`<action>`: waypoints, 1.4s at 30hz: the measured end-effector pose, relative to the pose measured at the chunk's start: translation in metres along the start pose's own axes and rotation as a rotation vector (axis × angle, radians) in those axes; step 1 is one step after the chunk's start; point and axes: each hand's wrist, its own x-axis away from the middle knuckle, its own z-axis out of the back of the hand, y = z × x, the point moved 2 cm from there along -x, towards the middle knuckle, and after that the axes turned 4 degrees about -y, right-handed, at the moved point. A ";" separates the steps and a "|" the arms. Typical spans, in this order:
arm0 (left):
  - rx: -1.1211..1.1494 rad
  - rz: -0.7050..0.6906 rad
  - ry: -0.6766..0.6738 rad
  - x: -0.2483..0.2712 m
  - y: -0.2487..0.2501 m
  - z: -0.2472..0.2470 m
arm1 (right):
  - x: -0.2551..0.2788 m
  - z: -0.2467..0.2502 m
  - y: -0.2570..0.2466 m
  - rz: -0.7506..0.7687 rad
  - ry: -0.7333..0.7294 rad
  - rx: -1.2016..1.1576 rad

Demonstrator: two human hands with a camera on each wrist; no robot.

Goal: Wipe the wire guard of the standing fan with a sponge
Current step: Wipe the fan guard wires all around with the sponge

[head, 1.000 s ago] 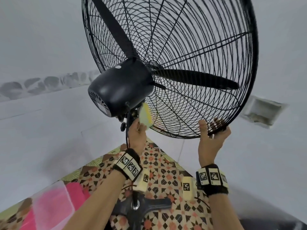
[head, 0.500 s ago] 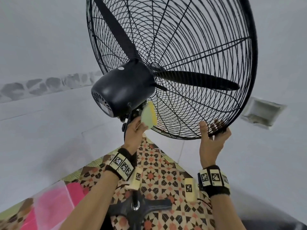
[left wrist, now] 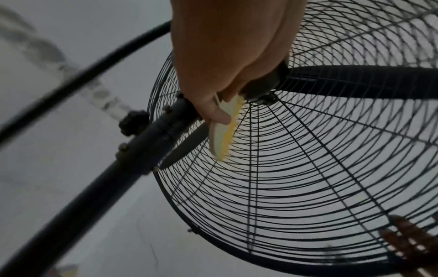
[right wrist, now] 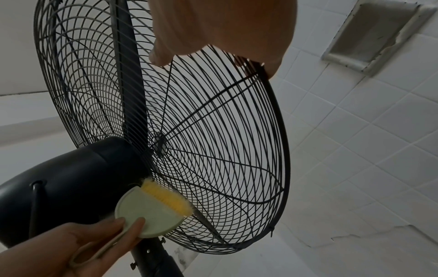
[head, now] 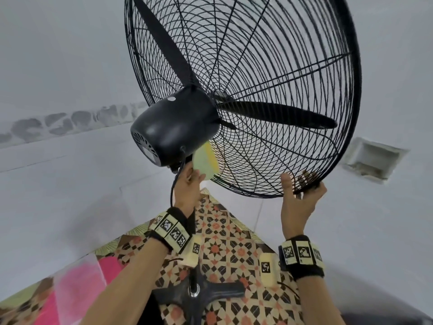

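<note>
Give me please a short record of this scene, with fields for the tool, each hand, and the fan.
tool: pale green scrubber with yellow bristles, against the rear wires just below the motor housing
left hand: holds the scrubber
right hand: grips the lower rim of the wire guard, fingers curled through it
fan blades: appear still

Pale-green, yellow-faced sponge (head: 206, 161) presses black wire guard (head: 269, 160) beside motor.
</note>
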 end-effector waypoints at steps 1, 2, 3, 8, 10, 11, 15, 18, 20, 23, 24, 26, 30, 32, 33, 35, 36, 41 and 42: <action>0.007 -0.005 0.019 0.001 0.002 -0.004 | 0.000 0.001 -0.001 0.004 -0.008 0.009; 0.006 -0.012 0.015 0.003 0.004 -0.010 | -0.001 0.002 -0.003 0.007 -0.017 0.018; -0.010 -0.022 -0.003 0.004 0.007 -0.014 | -0.002 0.003 -0.003 0.005 -0.026 0.024; -0.094 -0.042 -0.176 0.013 0.018 -0.005 | -0.004 0.005 -0.003 -0.003 -0.025 0.023; -0.089 -0.039 -0.152 0.016 0.019 0.004 | 0.000 0.003 -0.002 -0.003 -0.018 0.011; -0.077 -0.040 -0.089 0.014 0.018 0.005 | 0.000 0.002 -0.002 0.001 -0.017 0.009; -0.063 -0.028 -0.040 0.007 0.018 -0.010 | -0.002 0.006 -0.002 -0.006 -0.041 0.038; -0.050 0.047 -0.154 0.004 0.019 -0.004 | -0.003 0.009 -0.001 -0.017 -0.034 0.041; 0.015 0.067 -0.178 0.005 0.019 0.006 | -0.001 0.009 0.000 -0.019 -0.021 0.023; 0.081 0.084 -0.109 0.005 0.021 0.006 | 0.001 0.005 0.000 -0.015 -0.023 0.025; 0.075 0.093 -0.080 0.005 0.022 0.001 | 0.001 0.005 0.000 -0.012 -0.029 0.031; 0.046 0.078 -0.084 0.005 0.022 -0.007 | -0.001 0.006 -0.001 -0.008 -0.038 0.041; 0.039 0.071 -0.223 0.011 0.018 0.002 | -0.003 0.009 0.000 -0.016 -0.027 0.034; 0.051 0.022 -0.211 0.017 0.017 0.006 | -0.001 0.007 0.001 -0.019 -0.023 0.034; 0.059 -0.020 -0.181 0.020 0.018 0.005 | -0.001 0.006 0.001 -0.016 -0.024 0.037; 0.068 -0.097 -0.120 0.020 0.019 -0.001 | -0.002 0.006 0.001 -0.005 -0.034 0.052; 0.070 -0.126 -0.106 0.021 0.020 -0.006 | -0.003 0.007 0.001 -0.003 -0.039 0.058; -0.126 -0.189 -0.247 0.029 0.016 -0.018 | -0.003 0.010 0.002 -0.005 -0.022 0.051; -0.171 -0.156 -0.285 0.031 0.012 -0.016 | -0.002 0.009 0.002 -0.005 -0.016 0.042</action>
